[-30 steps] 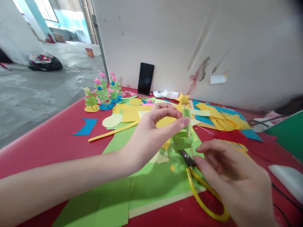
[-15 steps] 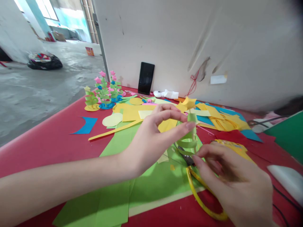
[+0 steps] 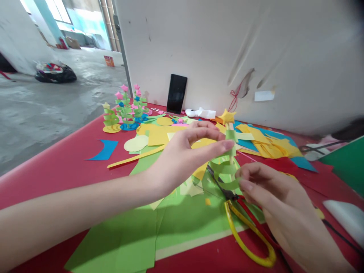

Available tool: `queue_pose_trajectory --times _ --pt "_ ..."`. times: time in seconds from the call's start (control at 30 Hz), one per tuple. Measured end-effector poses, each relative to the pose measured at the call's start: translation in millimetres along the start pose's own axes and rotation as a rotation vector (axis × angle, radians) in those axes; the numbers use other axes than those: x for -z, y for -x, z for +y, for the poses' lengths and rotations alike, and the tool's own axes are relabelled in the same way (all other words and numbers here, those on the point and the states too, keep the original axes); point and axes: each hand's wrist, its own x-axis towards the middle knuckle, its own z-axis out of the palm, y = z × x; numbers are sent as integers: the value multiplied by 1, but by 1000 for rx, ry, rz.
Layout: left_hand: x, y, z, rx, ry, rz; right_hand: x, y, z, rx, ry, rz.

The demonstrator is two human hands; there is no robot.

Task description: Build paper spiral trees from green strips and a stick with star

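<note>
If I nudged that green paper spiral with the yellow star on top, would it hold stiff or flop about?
The green paper spiral would probably flex easily, since its thin loops curl out loosely. It is likely light for its size, with open gaps between the turns. The yellow star at the tip might make it top-heavy.

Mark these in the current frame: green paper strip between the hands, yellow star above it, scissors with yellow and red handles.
Green paper strip (image 3: 229, 185): head view, on its lowest curl.
Yellow star (image 3: 227, 116): head view, on its middle.
Scissors (image 3: 228, 195): head view, on the dark metal near the pivot.
</note>
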Motion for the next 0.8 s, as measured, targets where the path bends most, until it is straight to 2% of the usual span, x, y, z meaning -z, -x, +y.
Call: queue_pose_trajectory --times 0.33,0.5,0.8 --pt "0 0 -1 6 12 16 0 1 0 -148 -158 -47" --pt "0 0 -2 24 16 29 -4 -1 -5 -194 -270 -118" --pt "-1 -1 -2 27 31 4 -5 -2 1 -193 -285 -124"
